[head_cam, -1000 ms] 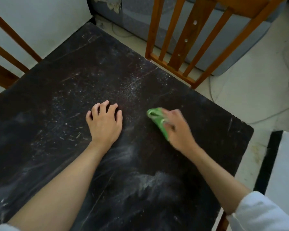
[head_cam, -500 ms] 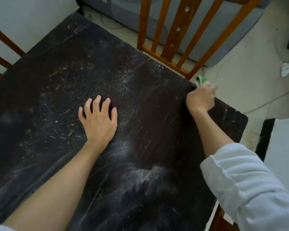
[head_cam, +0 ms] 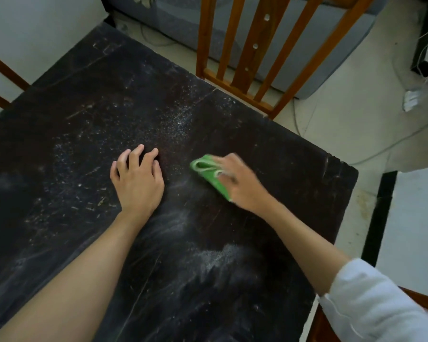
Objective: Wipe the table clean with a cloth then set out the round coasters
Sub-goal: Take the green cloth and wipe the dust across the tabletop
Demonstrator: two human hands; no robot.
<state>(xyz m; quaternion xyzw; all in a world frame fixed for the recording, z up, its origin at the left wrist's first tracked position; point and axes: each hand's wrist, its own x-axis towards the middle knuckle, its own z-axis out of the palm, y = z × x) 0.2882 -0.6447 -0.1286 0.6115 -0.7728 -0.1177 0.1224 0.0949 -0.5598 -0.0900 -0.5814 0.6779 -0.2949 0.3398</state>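
Note:
A dark wooden table (head_cam: 89,99) fills most of the view, dusted with white powder and crumbs in the middle and near me. My right hand (head_cam: 242,186) grips a folded green cloth (head_cam: 209,172) and presses it on the tabletop right of centre; the hand is blurred from motion. My left hand (head_cam: 137,178) rests on the table just left of the cloth, fingers bent with the tips on the surface, holding nothing. No coasters are in view.
A wooden slat-back chair (head_cam: 247,53) stands at the table's far edge. Another chair's rails (head_cam: 0,77) show at the left. Beyond lie a pale tiled floor with cables (head_cam: 356,134), a grey sofa (head_cam: 183,25) and a white unit with a black edge (head_cam: 378,223) at the right.
My right hand swept the cloth out to the table's far right edge by the chair, then came back to the middle of the table. My left hand stayed in place.

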